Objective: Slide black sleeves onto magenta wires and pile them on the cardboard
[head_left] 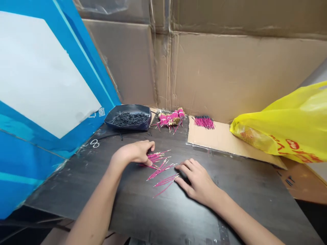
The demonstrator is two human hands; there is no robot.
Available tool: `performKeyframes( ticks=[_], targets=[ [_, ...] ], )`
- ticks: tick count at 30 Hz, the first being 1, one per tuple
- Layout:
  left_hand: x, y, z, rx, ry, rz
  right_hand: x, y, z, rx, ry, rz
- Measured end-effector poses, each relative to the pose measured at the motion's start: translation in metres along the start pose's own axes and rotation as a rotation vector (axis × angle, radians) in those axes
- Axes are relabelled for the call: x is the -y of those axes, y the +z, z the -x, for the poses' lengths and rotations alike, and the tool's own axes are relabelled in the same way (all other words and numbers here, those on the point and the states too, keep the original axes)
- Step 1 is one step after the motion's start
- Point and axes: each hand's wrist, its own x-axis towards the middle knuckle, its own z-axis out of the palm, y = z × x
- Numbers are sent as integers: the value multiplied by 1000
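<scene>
Short pink wires [163, 169] with bare, shiny ends lie loosely fanned on the dark table, between my two hands. My left hand [138, 152] rests over the left end of the upper wires. Its thumb and forefinger are apart, the thumb touching the wires; the other fingers are hidden beneath the hand. At the right ends of the lower wires is my right hand [195, 178], with its thumb and fingertips apart and curved around the tips. The thumb touches or nearly touches a few wire ends.
A black tray [146, 127] of short black tube pieces [130, 119] stands behind. Tied bundles of pink wires [171, 119] lie beside it. Black-ended pink wires [204, 122] rest on a cardboard sheet [224, 137]. A yellow bag [278, 126] is right, white loops [94, 143] left.
</scene>
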Motion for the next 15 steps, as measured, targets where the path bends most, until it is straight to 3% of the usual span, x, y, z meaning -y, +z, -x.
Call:
performKeyframes(
  ticks=[6, 12, 15],
  targets=[
    [-34, 10, -2, 8, 13, -54, -6, 2, 2, -31, -16, -36],
    [-33, 14, -2, -55, 30, -8, -9, 1, 6, -52, -40, -82],
    [-26, 13, 0, -31, 64, 73, -15, 2, 6, -179, -60, -144]
  ],
)
